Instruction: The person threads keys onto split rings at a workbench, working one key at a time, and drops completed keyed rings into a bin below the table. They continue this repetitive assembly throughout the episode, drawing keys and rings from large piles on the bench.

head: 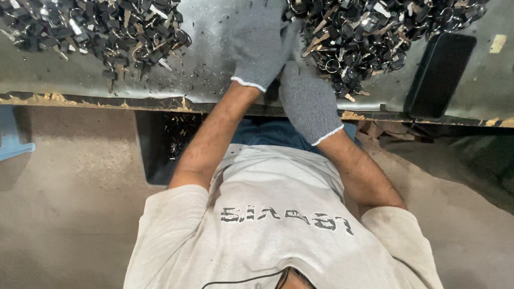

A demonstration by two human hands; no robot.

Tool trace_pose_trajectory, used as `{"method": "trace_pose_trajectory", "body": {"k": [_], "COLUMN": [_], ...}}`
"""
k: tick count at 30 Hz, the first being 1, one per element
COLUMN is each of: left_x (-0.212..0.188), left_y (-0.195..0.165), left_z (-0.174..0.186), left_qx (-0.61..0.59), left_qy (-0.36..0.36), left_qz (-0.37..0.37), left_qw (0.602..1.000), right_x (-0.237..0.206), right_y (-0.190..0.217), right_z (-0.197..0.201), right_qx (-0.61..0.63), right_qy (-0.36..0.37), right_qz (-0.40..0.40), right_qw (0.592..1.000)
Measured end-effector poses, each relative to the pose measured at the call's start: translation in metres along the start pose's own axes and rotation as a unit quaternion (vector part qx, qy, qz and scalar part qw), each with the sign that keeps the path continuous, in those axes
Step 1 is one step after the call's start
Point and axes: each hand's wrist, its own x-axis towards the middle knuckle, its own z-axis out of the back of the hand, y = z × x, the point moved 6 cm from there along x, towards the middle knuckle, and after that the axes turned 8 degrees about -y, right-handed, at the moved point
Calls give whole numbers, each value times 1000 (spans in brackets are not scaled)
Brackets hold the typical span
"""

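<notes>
1. A grey metal-topped table (218, 15) fills the top of the frame. Its worn front edge runs across from left to right.
2. A large heap of dark keys on rings (389, 20) fills the upper right of the table. It is the pile both hands are working at.
3. A second key pile (93, 27) lies at the upper left, well apart from the hands. Small dark scraps are scattered on the bare metal between the two piles.
4. The left hand (262, 42), in a grey knit glove, lies at upper centre with its fingers stretched out mostly flat. The fingertips and thumb touch the left edge of the right-hand heap, and no grip on anything shows.
5. The right hand (309, 103), also gloved, sits just below it at the table's edge, against the heap's lower corner. Only its back shows (the fingers are hidden under the left hand and the keys), so I cannot tell how far open it is or what it holds.
6. A black phone (439, 75) lies flat right of the heap.
7. A blue stool (6, 136) shows at the left edge.
</notes>
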Motion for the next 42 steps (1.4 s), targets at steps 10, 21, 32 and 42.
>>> {"method": "trace_pose_trajectory", "body": {"k": [10,21,32,42], "left_x": [-59,-70,-69,-71], "left_y": [27,15,20,20], "left_z": [19,15,14,16], "left_qx": [-88,-48,-80,-98], "left_qy": [202,146,146,135], "left_qz": [99,-75,-36,-35], "left_qw": [970,985,985,985], "right_x": [-4,13,25,26], "right_y": [-12,4,-10,-11], "right_z": [12,-11,7,-9], "right_qx": [129,2,141,51], "right_qy": [-32,6,72,101], "right_qz": [-13,-42,-29,-34], "right_qw": [991,999,987,993]}}
